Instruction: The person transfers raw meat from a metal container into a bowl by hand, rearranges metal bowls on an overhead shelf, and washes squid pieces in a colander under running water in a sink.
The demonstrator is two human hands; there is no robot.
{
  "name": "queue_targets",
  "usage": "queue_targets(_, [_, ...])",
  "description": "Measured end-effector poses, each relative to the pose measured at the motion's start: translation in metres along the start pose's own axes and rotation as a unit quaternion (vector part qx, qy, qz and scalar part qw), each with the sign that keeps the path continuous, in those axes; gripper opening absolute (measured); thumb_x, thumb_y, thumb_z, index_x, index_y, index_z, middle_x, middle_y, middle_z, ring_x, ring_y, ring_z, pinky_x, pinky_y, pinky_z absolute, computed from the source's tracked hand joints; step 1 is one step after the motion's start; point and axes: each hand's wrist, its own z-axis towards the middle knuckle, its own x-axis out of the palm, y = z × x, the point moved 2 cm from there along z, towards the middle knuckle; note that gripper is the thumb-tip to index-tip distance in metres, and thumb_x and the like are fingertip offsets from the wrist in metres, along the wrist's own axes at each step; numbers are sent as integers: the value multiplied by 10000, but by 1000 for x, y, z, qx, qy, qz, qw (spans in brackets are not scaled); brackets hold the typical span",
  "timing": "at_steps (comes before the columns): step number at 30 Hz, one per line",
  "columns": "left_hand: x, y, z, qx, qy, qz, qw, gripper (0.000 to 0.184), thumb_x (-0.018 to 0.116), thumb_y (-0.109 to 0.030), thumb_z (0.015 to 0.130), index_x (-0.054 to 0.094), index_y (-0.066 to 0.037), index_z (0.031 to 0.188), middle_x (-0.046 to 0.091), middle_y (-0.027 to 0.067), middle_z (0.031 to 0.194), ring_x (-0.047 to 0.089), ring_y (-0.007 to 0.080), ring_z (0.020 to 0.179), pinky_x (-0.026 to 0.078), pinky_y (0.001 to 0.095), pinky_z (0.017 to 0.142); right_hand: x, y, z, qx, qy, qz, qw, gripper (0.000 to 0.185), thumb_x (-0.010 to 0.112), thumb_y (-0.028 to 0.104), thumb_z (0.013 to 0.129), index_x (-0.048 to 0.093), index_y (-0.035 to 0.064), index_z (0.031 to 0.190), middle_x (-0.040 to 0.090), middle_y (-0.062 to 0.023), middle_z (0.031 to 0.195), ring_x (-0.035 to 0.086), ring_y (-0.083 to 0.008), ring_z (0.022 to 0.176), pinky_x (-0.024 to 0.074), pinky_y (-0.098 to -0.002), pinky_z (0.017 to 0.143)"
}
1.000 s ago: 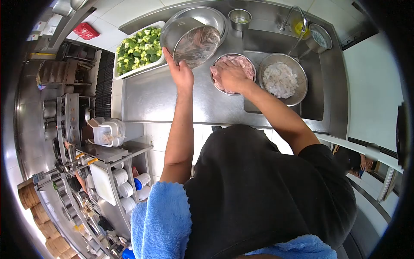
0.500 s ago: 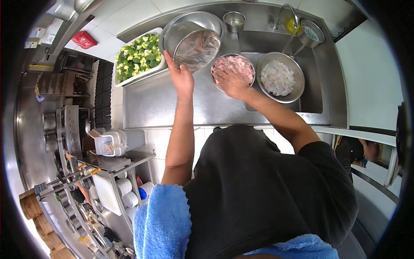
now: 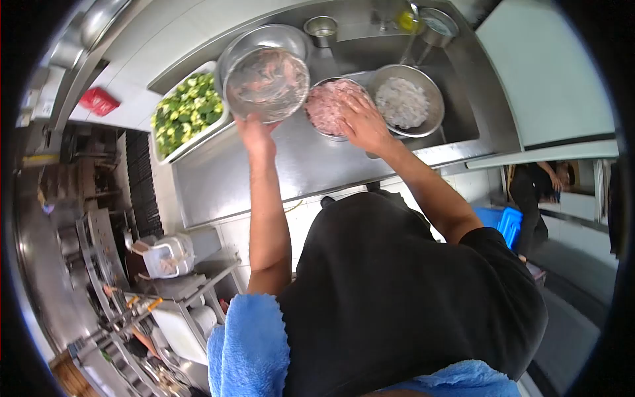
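Observation:
My left hand [image 3: 256,134] grips the lower edge of a metal bowl [image 3: 266,85] whose inside is smeared with bits of pink meat. Behind that bowl a wider metal basin [image 3: 289,36] sits on the counter. My right hand [image 3: 364,124] lies with its fingers spread on the right side of pink raw meat [image 3: 327,106] in a round metal bowl. Just right of it, pale whitish pieces [image 3: 402,102] fill part of a metal colander-like bowl [image 3: 433,106] at the sink.
A white tub [image 3: 192,144] of chopped green vegetables [image 3: 188,112] stands at the counter's left end. A small metal pot [image 3: 321,30] is near the back edge. The faucet and another pot [image 3: 438,28] are behind the sink [image 3: 460,99]. A person [image 3: 529,192] is at the far right.
The smeared bowl in my left hand has turned so its inside faces me more fully. My right hand has shifted to the meat's right side. The whole view has swung round.

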Motion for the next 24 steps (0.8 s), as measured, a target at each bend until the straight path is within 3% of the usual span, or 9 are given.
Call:
queue_targets(1, [7, -5, -1, -11, -4, -9, 1000, 626, 426, -48, 902, 329, -95, 1518, 530, 191, 1409, 671, 368, 1106, 657, 505, 749, -9, -2, -4, 13, -7, 3, 1000, 384, 644, 235, 933, 645, 31, 1259, 503, -162, 1500, 427, -393, 1399, 326, -520, 1183])
queue_targets(2, [12, -11, -2, -19, -12, -17, 1000, 582, 450, -48, 889, 385, -54, 1467, 569, 195, 1355, 688, 361, 1058, 654, 500, 734, -23, -8, -11, 1, -63, 60, 996, 303, 658, 168, 923, 663, 27, 1191, 581, -172, 1396, 506, -394, 1317, 400, -497, 1123])
queue_targets(4, [23, -21, -4, -31, -9, -17, 999, 521, 468, -47, 874, 452, 19, 1391, 617, 211, 1275, 708, 351, 976, 647, 479, 702, -37, -27, -34, 61, -116, 83, 988, 244, 655, 146, 914, 669, 30, 1128, 632, -182, 1288, 560, -394, 1236, 449, -487, 1058])
queue_targets(7, [55, -32, -21, -58, 27, 3, 998, 497, 468, -46, 880, 458, 28, 1372, 626, 208, 1251, 710, 348, 964, 648, 478, 711, -49, -83, -79, 155, -146, 70, 975, 192, 663, 93, 897, 679, 31, 1078, 694, -194, 1093, 654, -396, 1041, 539, -452, 893])
queue_targets(10, [102, -17, -42, -78, 78, -25, 994, 474, 471, -52, 895, 455, 40, 1359, 606, 213, 1274, 694, 368, 1025, 640, 506, 772, -43, -149, -130, 268, -176, 138, 937, 148, 662, 108, 912, 685, 26, 1032, 695, -182, 964, 687, -346, 889, 545, -425, 786])
queue_targets(12, [140, 6, -57, -150, 87, -91, 981, 466, 475, -55, 906, 442, 58, 1357, 584, 223, 1304, 672, 383, 1082, 627, 532, 826, -33, -191, -158, 339, -194, 178, 903, 131, 663, 117, 920, 685, 24, 1009, 688, -170, 913, 685, -309, 817, 537, -399, 737])
queue_targets(16, [226, 65, -80, -245, 82, -151, 954, 463, 476, -58, 928, 418, 87, 1363, 542, 243, 1354, 632, 406, 1166, 603, 564, 906, -34, -254, -184, 360, -140, 191, 902, 124, 671, 135, 933, 690, 27, 991, 658, -159, 855, 633, -265, 746, 508, -350, 713])
queue_targets(19, [266, 121, -82, -285, 67, -134, 947, 477, 458, -61, 941, 396, 70, 1395, 545, 233, 1362, 628, 388, 1178, 583, 576, 945, -41, -295, -191, 316, -120, 223, 914, 166, 666, 152, 966, 683, -5, 1017, 682, -139, 910, 655, -215, 820, 524, -331, 786])
queue_targets(24, [301, 149, -91, -315, 3, -153, 937, 469, 444, -70, 949, 395, 52, 1399, 536, 219, 1373, 600, 360, 1219, 607, 516, 917, -45, -365, -212, 352, -42, 264, 897, 182, 655, 170, 989, 682, -1, 1044, 693, -110, 929, 649, -170, 840, 518, -315, 805])
